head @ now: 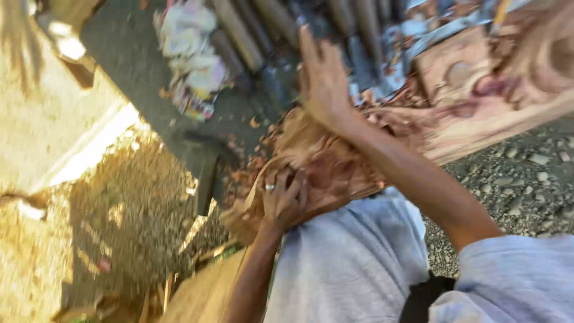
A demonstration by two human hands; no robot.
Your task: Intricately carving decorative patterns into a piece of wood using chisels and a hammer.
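The view is tilted and blurred. A reddish-brown carved wood piece (335, 161) lies across my lap, against light blue cloth (347, 257). My left hand (284, 202), with a ring on one finger, grips the near edge of the carving. My right hand (323, 78) is raised just above its far side, fingers spread and nothing in it. A longer carved plank (478, 113) runs off to the right behind my right forearm.
A row of long tool handles (257, 30) lies at the top. Crumpled paper and wrappers (191, 54) sit on the dark ground at upper left. Wood chips (245, 173) and a dark hammer-like object (206, 164) lie left of the carving. Gravel (526, 179) covers the right.
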